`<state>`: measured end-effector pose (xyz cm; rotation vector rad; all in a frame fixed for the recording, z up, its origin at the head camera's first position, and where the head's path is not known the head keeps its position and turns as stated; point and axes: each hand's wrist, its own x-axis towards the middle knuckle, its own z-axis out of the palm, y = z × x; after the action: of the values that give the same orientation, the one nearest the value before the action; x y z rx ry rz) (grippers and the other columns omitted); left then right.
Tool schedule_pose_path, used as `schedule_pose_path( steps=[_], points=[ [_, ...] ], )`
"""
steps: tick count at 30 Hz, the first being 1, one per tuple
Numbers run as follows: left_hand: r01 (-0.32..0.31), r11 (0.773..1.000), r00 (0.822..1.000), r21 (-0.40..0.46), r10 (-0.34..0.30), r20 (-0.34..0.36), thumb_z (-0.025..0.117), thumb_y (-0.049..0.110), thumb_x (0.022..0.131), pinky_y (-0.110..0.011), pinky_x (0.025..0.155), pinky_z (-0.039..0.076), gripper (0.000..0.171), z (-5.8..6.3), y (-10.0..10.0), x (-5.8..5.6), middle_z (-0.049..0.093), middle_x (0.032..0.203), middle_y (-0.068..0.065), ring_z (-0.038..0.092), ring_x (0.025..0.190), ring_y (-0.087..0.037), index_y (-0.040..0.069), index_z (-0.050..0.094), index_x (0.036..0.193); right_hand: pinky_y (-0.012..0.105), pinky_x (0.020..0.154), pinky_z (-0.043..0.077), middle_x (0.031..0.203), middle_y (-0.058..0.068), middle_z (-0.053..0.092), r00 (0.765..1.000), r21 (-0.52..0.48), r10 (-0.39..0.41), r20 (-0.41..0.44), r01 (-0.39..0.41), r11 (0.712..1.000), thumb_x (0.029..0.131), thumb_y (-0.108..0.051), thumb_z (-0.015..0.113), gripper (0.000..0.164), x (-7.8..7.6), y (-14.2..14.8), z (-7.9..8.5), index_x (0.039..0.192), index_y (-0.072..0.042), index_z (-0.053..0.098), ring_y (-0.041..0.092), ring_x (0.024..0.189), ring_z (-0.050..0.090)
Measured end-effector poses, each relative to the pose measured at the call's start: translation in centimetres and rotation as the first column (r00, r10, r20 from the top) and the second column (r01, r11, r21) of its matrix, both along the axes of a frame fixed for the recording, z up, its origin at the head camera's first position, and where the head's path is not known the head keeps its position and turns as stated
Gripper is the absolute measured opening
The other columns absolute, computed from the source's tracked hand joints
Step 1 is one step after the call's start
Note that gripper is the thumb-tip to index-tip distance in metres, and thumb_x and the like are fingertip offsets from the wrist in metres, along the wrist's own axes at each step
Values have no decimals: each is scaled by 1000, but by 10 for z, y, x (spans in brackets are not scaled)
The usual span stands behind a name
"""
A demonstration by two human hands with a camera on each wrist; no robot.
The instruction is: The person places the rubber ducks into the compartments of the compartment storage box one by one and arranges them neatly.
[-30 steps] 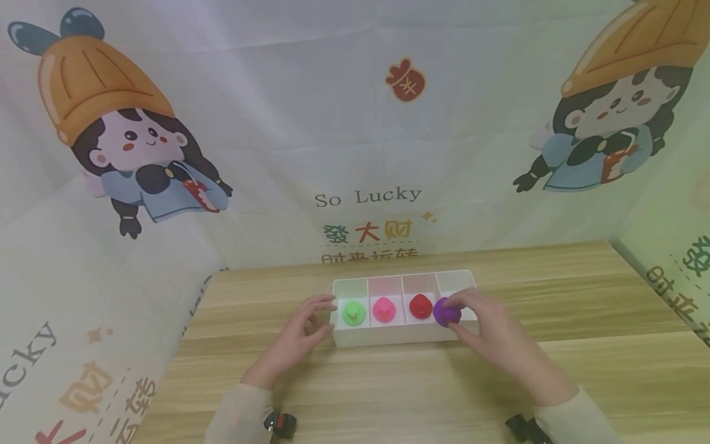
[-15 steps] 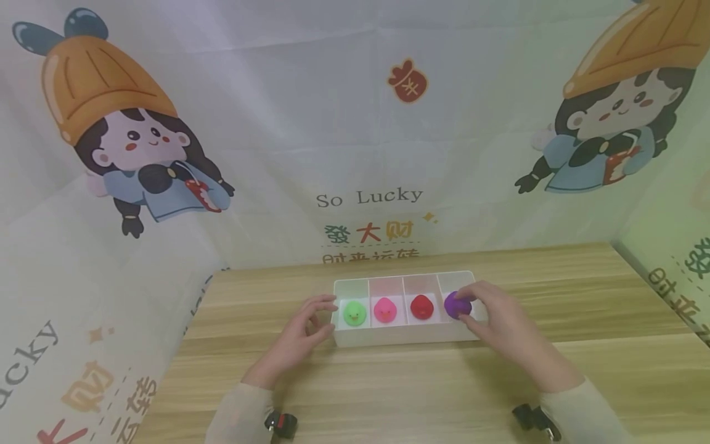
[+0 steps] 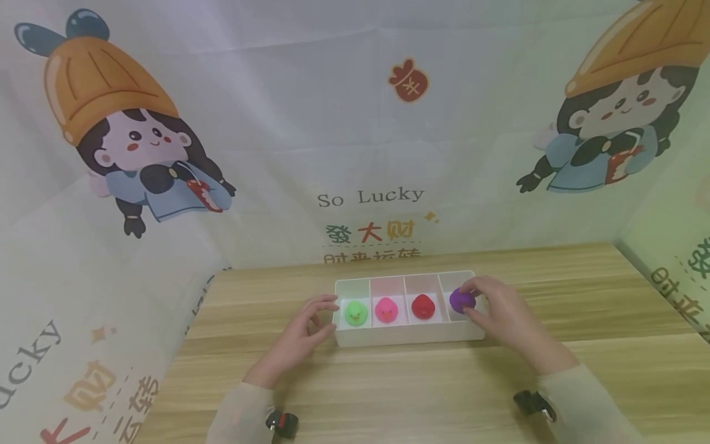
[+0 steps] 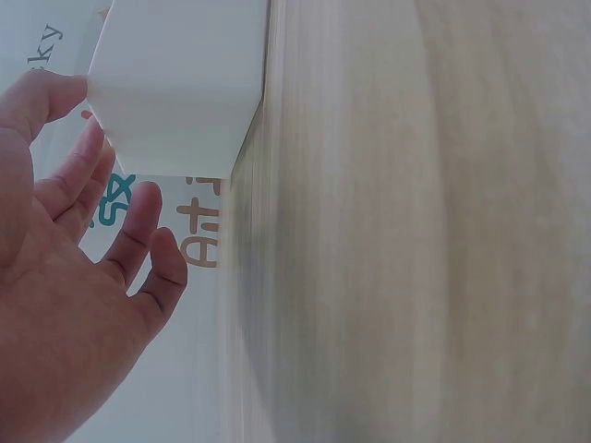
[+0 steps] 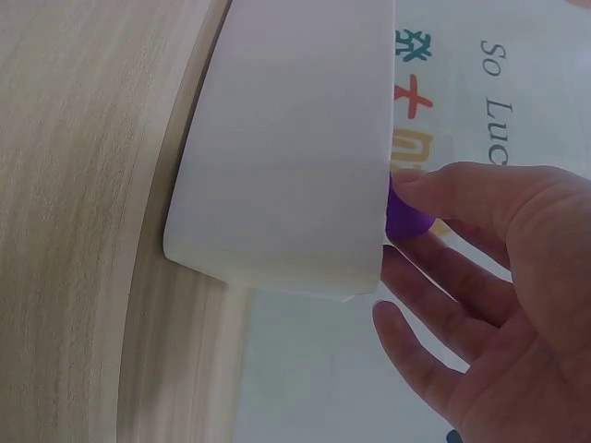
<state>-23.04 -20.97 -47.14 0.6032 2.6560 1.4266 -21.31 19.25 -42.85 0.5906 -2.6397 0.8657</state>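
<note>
A white divided box (image 3: 410,335) stands on the table with its compartments in a row. My right hand (image 3: 507,314) pinches a purple rubber duck (image 3: 461,301) between thumb and fingers at the rightmost compartment. In the right wrist view, the purple duck (image 5: 407,214) shows partly above the rim, its lower part hidden by the box wall. From left to right, the other compartments hold a green duck (image 3: 356,313), a pink duck (image 3: 386,310) and a red duck (image 3: 423,307). My left hand (image 3: 302,333), fingers loosely bent, touches the box's left end with thumb and fingertips.
The wooden table (image 3: 388,388) extends around the box. Behind it and at both sides hang pale printed cloths (image 3: 310,123) with cartoon figures and lettering. Each wrist wears a dark device; the left one (image 3: 283,424) has a red mark.
My right hand has carried the purple duck right and back, from the front edge by the red duck to the rightmost compartment. The left hand has stayed at the box's left end.
</note>
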Motion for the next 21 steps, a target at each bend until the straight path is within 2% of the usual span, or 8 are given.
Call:
schedule_pose_path(
  steps=[15,21],
  points=[
    [-3,1000,1000,3,3,-18,68,11,99,-33,89,49,33,-2,-1,-1,46,158,-6,54,107,-24,7,61,131,53,93,57,102,9,74,993,27,-4,116,1,1000,84,-1,81,23,-15,1,-6,105,-4,72,32,101,70],
    [-3,1000,1000,5,3,-4,68,12,99,-32,88,49,33,0,0,0,46,158,-4,53,107,-24,8,61,131,53,93,57,102,10,75,992,55,5,123,-12,998,84,-2,81,22,-22,1,-8,104,-3,72,35,103,71]
  ],
)
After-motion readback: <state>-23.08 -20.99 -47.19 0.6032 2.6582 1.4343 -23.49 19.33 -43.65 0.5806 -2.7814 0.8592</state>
